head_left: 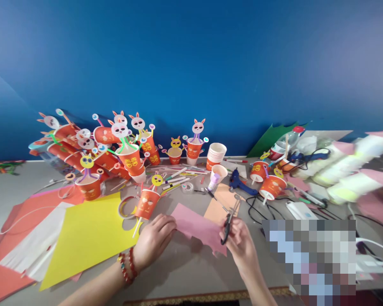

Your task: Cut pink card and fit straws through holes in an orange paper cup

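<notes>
My left hand (155,239), wearing two beaded bracelets, has its fingers closed at the left end of a pink paper sheet (196,225). The sheet's lower right edge is cut unevenly. In my right hand (241,243) is a pair of scissors (226,230) with black handles, the blades pointing up and away. The scissors are at the sheet's right end; whether the blades touch it I cannot tell. Behind them lies an orange paper sheet (217,203). A red paper cup (147,204) with a yellow face and a straw lies tilted beyond my left hand.
Yellow paper (86,238) and red paper (11,229) cover the left. Several decorated cups (129,157) crowd the back left. A cup stack (216,155), markers (175,182), tape roll (127,207) and blue glue gun (239,182) lie behind. Cables (258,212) and white rolls (354,157) are right.
</notes>
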Motion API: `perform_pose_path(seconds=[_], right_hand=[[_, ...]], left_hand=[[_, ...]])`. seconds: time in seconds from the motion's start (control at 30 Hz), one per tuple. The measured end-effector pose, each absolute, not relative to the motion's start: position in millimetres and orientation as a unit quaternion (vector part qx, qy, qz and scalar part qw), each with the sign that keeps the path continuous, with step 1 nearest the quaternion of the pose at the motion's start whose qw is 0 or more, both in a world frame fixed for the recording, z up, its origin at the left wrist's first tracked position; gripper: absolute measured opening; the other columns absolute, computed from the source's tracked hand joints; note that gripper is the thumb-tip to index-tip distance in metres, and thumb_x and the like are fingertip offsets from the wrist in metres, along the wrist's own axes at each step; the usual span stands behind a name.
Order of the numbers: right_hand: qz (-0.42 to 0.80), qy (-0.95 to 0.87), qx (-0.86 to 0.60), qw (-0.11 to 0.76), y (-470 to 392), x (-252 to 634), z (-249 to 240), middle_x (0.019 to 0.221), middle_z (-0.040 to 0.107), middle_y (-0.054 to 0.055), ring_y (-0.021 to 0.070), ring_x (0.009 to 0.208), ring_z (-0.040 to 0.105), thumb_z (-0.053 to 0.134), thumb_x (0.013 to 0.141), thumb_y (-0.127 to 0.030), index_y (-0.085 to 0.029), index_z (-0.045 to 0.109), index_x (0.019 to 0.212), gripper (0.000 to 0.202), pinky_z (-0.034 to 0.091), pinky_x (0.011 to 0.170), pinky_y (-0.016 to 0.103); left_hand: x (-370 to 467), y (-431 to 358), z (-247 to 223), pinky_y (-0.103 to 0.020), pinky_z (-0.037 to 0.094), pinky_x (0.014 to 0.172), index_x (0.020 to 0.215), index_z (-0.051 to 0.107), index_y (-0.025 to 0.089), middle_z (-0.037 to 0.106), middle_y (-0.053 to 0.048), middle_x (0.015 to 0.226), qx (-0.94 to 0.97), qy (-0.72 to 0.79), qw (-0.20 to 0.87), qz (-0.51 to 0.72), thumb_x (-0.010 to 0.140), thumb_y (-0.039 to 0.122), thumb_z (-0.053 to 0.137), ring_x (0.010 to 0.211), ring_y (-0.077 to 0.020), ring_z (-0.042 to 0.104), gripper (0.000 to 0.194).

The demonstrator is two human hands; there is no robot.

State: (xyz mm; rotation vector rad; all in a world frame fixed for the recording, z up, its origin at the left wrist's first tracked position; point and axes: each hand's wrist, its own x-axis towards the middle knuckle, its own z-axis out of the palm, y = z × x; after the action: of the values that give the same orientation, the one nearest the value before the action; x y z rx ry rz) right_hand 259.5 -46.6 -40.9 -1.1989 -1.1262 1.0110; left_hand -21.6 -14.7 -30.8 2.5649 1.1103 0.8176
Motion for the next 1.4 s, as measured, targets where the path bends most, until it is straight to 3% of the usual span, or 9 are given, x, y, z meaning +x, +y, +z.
perform_pose_path(seconds=[0.07,0.27,0.53,0.7,0.8,0.9,1.13,1.23,1.4], right_hand=[[0.369,-0.459,-0.542,0.599,-46.8,260.1,-38.6,0.093,0.062,0.004,0.0187,0.078,0.062,0.082,0.073,-0.039,-0.024,0.057,0.098,0.038,0.057,0.069,0.032],[0.459,-0.379,-0.492,0.635,-39.4,243.5,-17.8,0.099,0.062,0.002,0.0199,0.087,0.065,0.082,0.073,-0.036,-0.028,0.054,0.099,0.039,0.059,0.080,0.040],[0.418,-0.439,-0.484,0.631,-24.4,231.6,-6.1,0.096,0.064,0.004,0.0199,0.089,0.065,0.079,0.078,-0.035,-0.024,0.058,0.101,0.032,0.057,0.076,0.031],[0.341,-0.503,-0.459,0.648,-20.1,224.9,8.5,0.092,0.066,0.004,0.0210,0.081,0.067,0.077,0.079,-0.031,-0.026,0.060,0.100,0.028,0.058,0.073,0.037],[0.291,-0.556,-0.443,0.640,-11.4,223.1,20.6,0.087,0.065,0.004,0.0200,0.078,0.066,0.073,0.082,-0.027,-0.026,0.063,0.098,0.019,0.058,0.068,0.035],[0.273,-0.604,-0.426,0.617,-1.0,223.3,26.8,0.090,0.065,0.005,0.0200,0.081,0.065,0.070,0.084,-0.023,-0.024,0.065,0.096,0.013,0.057,0.070,0.033],[0.299,-0.572,-0.430,0.631,7.0,238.0,23.3,0.098,0.066,0.007,0.0257,0.099,0.066,0.075,0.081,-0.028,-0.023,0.063,0.091,0.016,0.055,0.089,0.041],[0.324,-0.533,-0.456,0.635,-6.2,255.1,20.1,0.093,0.067,0.007,0.0252,0.089,0.067,0.075,0.079,-0.036,-0.024,0.061,0.084,0.019,0.057,0.078,0.037],[0.458,-0.627,-0.496,0.389,-49.1,260.2,0.6,0.064,0.065,0.002,0.0165,0.054,0.059,0.071,0.078,-0.032,-0.021,0.068,0.075,0.012,0.049,0.051,0.025]], left_hand=[[-26.0,-15.3,-22.8,-0.037,0.053,0.093,0.115,0.058,0.020,0.067,-0.010,0.115,0.877,0.351,0.081,0.318,0.096,0.011,0.048,0.106,-0.0223,0.062,0.023],[-28.6,-15.3,-5.7,-0.041,0.053,0.097,0.121,0.058,0.016,0.065,-0.017,0.122,0.878,0.294,0.018,0.377,0.092,0.008,0.055,0.117,-0.0263,0.059,0.030],[-36.6,-18.4,4.6,-0.044,0.052,0.101,0.128,0.057,0.020,0.063,-0.014,0.127,0.868,0.283,0.021,0.408,0.086,0.007,0.062,0.123,-0.0277,0.056,0.044],[-35.3,-12.5,11.9,-0.051,0.048,0.105,0.141,0.046,0.028,0.043,-0.014,0.152,0.652,0.402,0.345,0.542,0.090,0.035,0.063,0.136,-0.0336,0.045,0.054],[-33.8,-8.4,13.7,-0.044,0.060,0.087,0.136,0.053,0.023,0.061,-0.017,0.135,0.464,0.389,0.652,0.456,0.088,0.042,0.063,0.114,-0.0323,0.066,0.052],[-31.5,-10.6,8.1,-0.035,0.063,0.067,0.108,0.071,0.012,0.076,-0.016,0.100,0.402,0.353,0.788,0.305,0.078,0.039,0.075,0.082,-0.0274,0.075,0.040],[-20.4,-16.7,2.8,-0.025,0.056,0.049,0.076,0.071,0.014,0.074,-0.006,0.066,0.503,0.419,0.665,0.359,0.088,0.048,0.063,0.056,-0.0178,0.070,0.037],[-17.6,-16.0,8.6,-0.024,0.053,0.047,0.072,0.067,0.014,0.071,-0.004,0.060,0.495,0.442,0.629,0.406,0.088,0.049,0.062,0.049,-0.0150,0.065,0.039],[-14.3,-16.5,12.6,-0.026,0.055,0.054,0.078,0.068,0.014,0.074,-0.004,0.065,0.472,0.484,0.571,0.466,0.087,0.044,0.065,0.051,-0.0142,0.065,0.031]])
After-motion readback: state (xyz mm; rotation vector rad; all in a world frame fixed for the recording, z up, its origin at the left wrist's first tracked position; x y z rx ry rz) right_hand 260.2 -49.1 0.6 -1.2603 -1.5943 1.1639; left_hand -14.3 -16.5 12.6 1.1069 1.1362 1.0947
